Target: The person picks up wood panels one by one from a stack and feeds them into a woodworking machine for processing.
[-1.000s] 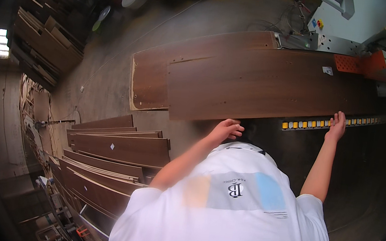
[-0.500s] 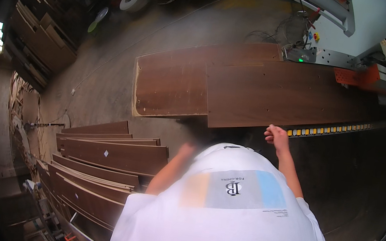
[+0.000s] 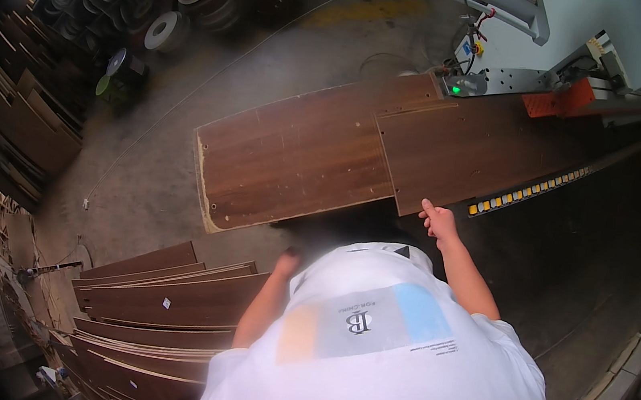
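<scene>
Your right hand [image 3: 438, 220] rests loosely curled, gripping nothing, against the near corner of the dark brown rectangular wood-grain panel [image 3: 469, 151] lying along the machine bed [image 3: 575, 233] beside its yellow-marked guide rail [image 3: 528, 188]. Your left hand [image 3: 288, 261] hangs blurred below the near edge of the second, lighter-edged brown wooden panel [image 3: 298, 157]; whether its fingers are open you cannot tell, above the stack of brown boards [image 3: 159, 316] on the floor
</scene>
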`<state>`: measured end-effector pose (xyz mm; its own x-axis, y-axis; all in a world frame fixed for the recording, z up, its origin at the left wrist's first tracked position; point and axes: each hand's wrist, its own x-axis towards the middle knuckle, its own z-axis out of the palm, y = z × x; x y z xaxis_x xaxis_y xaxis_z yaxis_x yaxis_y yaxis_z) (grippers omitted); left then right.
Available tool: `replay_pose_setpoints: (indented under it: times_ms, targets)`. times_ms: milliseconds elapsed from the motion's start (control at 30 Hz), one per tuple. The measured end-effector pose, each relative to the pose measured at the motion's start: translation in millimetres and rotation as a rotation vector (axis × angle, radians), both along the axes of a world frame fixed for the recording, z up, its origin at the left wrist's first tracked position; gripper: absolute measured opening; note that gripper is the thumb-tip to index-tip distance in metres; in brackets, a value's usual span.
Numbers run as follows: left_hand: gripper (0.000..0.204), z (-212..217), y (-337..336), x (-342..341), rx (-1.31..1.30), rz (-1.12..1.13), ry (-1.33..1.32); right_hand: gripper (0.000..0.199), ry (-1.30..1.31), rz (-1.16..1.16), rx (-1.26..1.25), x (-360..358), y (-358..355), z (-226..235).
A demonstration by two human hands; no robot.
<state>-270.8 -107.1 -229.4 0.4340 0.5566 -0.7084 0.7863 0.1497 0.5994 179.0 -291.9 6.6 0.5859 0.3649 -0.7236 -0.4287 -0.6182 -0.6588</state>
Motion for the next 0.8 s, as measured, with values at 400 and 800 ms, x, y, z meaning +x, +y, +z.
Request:
replay_pose_setpoints:
  times_ms: [400,800]
  targets:
    - [0.037,12,19,14,-0.317,0.192,-0.307,0.042,-0.246,-0.242,-0.014,26,-21,5]
    - [0.022,0,40,19,-0.021,-0.244,-0.055,0.043,-0.183,0.171,-0.303,-65,-159,-73]
